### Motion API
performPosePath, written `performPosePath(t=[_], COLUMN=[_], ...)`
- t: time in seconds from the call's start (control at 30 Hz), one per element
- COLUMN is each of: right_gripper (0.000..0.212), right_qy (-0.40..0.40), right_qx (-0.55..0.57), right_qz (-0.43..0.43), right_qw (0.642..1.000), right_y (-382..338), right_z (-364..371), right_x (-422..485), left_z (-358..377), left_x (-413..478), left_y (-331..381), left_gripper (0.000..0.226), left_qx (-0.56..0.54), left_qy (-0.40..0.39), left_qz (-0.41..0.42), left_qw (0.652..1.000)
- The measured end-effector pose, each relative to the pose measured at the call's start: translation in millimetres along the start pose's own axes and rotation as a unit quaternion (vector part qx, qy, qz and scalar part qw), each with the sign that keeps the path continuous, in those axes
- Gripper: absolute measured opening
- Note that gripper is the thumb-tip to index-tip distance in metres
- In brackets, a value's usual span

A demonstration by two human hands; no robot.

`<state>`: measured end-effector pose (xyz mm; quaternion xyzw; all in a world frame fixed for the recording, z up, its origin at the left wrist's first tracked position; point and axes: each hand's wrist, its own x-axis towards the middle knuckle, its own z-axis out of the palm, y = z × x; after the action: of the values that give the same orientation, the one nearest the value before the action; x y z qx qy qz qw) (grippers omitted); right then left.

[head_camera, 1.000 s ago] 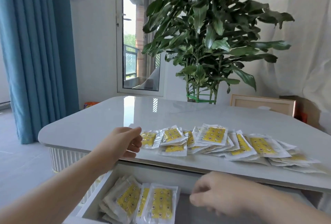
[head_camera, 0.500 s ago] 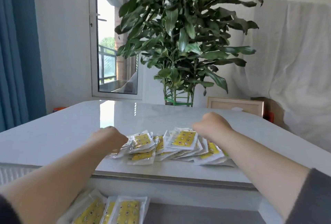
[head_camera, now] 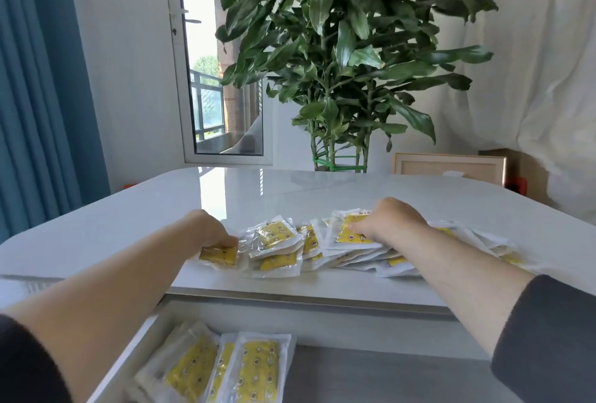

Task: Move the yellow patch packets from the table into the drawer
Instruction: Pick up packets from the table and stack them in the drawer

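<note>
Several yellow patch packets (head_camera: 277, 243) lie in an overlapping row near the front edge of the white table (head_camera: 161, 209). My left hand (head_camera: 209, 230) is at the row's left end, its fingers curled down onto the leftmost packet (head_camera: 217, 256). On the middle of the row, my right hand (head_camera: 392, 222) has its fingers curled over the top packet (head_camera: 350, 236). Below the table edge the drawer (head_camera: 371, 377) stands open, with several packets (head_camera: 254, 367) stacked at its left side.
A large potted plant (head_camera: 338, 64) stands behind the table, with a framed picture (head_camera: 448, 165) leaning to its right. A blue curtain (head_camera: 38, 96) hangs on the left and a white sheet (head_camera: 548, 64) on the right. The drawer's right part shows bare grey floor.
My right hand came up from the drawer and now lies on the middle of the packet row. My left hand settled onto the leftmost packet.
</note>
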<state>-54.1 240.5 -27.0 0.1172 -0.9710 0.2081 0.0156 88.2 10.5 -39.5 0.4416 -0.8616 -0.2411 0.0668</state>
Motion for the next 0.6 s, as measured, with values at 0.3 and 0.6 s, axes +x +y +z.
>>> performPosePath(t=[0.3, 0.6], right_gripper=[0.02, 0.024], right_qy=[0.041, 0.095], right_qx=[0.115, 0.185], right_qz=[0.066, 0.018], right_qw=[0.99, 0.978], right_y=[9.2, 25.1], right_z=[1.6, -16.7], right_x=[11.3, 1.7], left_z=[-13.2, -36.4], left_x=[8.2, -24.7], left_y=[-28.0, -36.1], left_gripper=[0.018, 0.017], left_qx=[-0.34, -0.6], left_qy=[-0.05, -0.097], left_qz=[-0.049, -0.095], left_qw=[0.938, 0.788])
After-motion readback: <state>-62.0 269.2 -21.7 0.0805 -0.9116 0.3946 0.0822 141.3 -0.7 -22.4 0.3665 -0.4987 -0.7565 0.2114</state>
